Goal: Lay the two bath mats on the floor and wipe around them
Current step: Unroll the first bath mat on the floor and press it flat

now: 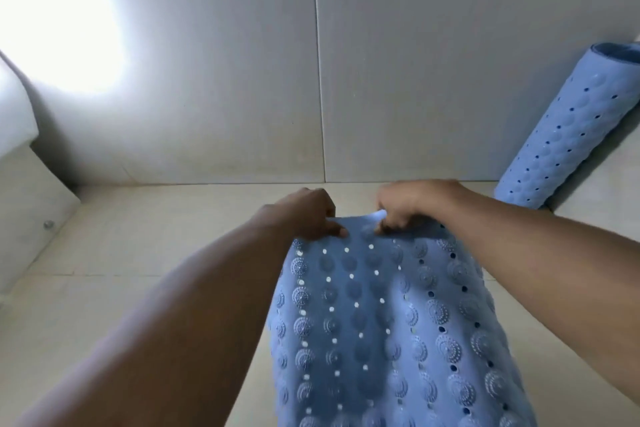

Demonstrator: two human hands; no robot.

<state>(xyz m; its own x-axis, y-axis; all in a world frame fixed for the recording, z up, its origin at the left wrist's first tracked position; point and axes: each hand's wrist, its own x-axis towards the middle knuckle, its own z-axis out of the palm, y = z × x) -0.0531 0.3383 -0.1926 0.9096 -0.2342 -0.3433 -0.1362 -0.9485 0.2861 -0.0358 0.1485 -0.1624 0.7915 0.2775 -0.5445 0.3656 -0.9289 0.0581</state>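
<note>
The left hand [304, 213] pinches the far edge of the unrolled blue bath mat [381, 322] between thumb and fingers. The right hand [405, 206] grips the same edge just beside it, fingers curled over the rim. Both forearms extend forward from the bottom corners of the view. The mat hangs from this edge above the tiled floor [138, 253]; its lower end leaves the frame at the bottom. Its surface carries raised circles and rows of holes.

The rolled blue bath mat [568, 128] stands tilted at the right, its foot on the floor. A tiled wall [207, 80] closes the background, with bright glare [52, 21] at upper left. A white fixture [24, 191] occupies the left edge.
</note>
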